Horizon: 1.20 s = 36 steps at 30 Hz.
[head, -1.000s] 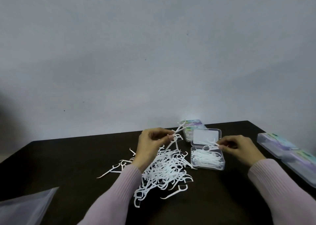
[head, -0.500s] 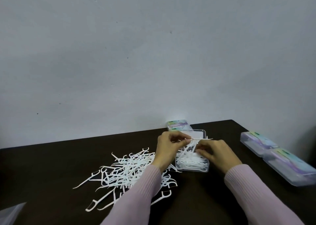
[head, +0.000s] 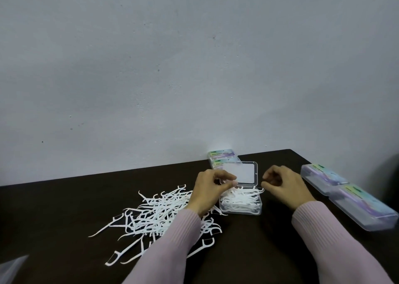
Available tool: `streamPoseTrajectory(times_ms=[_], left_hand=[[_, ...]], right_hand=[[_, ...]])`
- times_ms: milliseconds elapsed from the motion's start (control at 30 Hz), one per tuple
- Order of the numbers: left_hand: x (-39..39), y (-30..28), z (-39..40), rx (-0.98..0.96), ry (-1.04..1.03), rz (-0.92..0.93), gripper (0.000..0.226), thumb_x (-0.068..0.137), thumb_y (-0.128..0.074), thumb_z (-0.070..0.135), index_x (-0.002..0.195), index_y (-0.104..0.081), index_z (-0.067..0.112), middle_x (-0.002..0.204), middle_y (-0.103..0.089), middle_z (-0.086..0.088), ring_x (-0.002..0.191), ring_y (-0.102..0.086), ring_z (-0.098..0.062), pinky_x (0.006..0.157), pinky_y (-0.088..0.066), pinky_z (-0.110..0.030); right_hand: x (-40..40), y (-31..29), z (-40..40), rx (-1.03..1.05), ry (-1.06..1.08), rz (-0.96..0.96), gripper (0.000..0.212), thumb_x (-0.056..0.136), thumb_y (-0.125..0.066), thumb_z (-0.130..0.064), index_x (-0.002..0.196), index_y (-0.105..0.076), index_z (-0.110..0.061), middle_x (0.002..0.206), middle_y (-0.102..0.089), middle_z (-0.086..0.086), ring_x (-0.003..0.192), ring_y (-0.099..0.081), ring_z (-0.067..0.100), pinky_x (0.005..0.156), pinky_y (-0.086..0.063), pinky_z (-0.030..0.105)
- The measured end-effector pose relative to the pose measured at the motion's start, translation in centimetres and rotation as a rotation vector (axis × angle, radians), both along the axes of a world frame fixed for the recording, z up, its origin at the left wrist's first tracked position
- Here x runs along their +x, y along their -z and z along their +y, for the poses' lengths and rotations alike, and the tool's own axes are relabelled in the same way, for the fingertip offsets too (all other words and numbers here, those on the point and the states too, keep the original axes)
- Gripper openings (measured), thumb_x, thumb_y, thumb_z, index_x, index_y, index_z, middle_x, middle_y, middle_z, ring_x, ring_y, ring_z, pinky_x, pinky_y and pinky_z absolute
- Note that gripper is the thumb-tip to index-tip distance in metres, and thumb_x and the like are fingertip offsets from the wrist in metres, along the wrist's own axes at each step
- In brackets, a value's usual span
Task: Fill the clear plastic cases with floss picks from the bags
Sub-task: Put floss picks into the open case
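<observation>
- Left hand (head: 208, 189) fingers (head: 226, 179) curled, pinched together; grip on any pick unclear.
- Right hand (head: 285, 185) fingers loosely curled, holding nothing.
- Open case (head: 240, 201) between both hands' fingers; loose floss picks (head: 155, 212) left of them.

Your left hand (head: 209, 186) reached forward, fingers curled, thumb meeting fingertips. Your right hand (head: 285, 186) sat beside it, fingers loosely curled inward. Both forearms wore pink sleeves (head: 336, 240).

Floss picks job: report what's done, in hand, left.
Done: two closed cases lie at right, two more by the wall. In hand: the open case looks nearly full; left hand and right hand hover at its edges. Left: a loose pile on the table.
</observation>
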<state>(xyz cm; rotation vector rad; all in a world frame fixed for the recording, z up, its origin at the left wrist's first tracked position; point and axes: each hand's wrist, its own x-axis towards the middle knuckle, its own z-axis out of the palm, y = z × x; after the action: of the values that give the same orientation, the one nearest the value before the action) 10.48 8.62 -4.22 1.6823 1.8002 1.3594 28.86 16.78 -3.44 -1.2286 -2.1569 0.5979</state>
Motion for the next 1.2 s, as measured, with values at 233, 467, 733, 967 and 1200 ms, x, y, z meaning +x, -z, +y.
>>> streamPoseTrajectory(times_ms=[233,467,733,967,1200], left_hand=[[-2.0,-0.8,-0.8,-0.275,0.198,0.151,0.055,0.062,-0.085,0.037,0.113,-0.064,0.028,0.108,-0.060,0.015,0.102,-0.054,-0.004,0.091,-0.045,-0.025],[-1.8,-0.6,-0.8,-0.255,0.203,0.181,0.053,0.067,-0.084,0.029,0.115,-0.066,0.019,0.110,-0.060,0.012,0.095,-0.051,0.002,0.077,-0.039,-0.012],[-1.2,-0.3,-0.7,-0.195,0.202,0.203,0.044,0.073,-0.079,0.027,0.115,-0.066,0.019,0.092,-0.048,0.027,0.085,-0.049,0.006,0.074,-0.041,-0.006],[-0.7,0.4,-0.5,-0.129,0.208,0.148,0.035,0.083,-0.070,0.028,0.117,-0.066,0.023,0.108,-0.057,0.014,0.096,-0.048,0.006,0.079,-0.039,-0.007],[-3.0,-0.2,-0.5,-0.097,0.093,-0.082,0.024,0.085,-0.069,0.019,0.108,-0.069,0.020,0.107,-0.068,0.004,0.101,-0.063,-0.014,0.085,-0.053,-0.024]], right_hand=[[0.4,-0.2,0.1,-0.378,-0.138,0.113,0.012,0.082,-0.066,-0.015,0.089,-0.057,-0.019,0.089,-0.066,0.004,0.075,-0.065,0.011,0.060,-0.049,0.016],[-0.2,-0.3,-0.7,-0.192,-0.121,0.068,0.009,0.080,-0.068,-0.015,0.081,-0.063,-0.022,0.083,-0.065,-0.004,0.075,-0.060,0.006,0.058,-0.042,0.011],[-1.0,0.2,-0.9,-0.045,-0.154,-0.055,0.013,0.080,-0.069,-0.020,0.077,-0.061,-0.030,0.086,-0.058,-0.009,0.077,-0.052,0.007,0.064,-0.042,0.012],[-0.7,0.2,-0.7,-0.035,-0.143,-0.018,0.012,0.082,-0.067,-0.013,0.081,-0.063,-0.025,0.087,-0.058,-0.007,0.077,-0.053,0.006,0.061,-0.040,0.010],[-0.5,0.5,0.1,-0.328,-0.073,0.066,0.023,0.082,-0.066,-0.021,0.097,-0.048,-0.019,0.088,-0.057,0.001,0.076,-0.055,0.009,0.058,-0.045,0.016]])
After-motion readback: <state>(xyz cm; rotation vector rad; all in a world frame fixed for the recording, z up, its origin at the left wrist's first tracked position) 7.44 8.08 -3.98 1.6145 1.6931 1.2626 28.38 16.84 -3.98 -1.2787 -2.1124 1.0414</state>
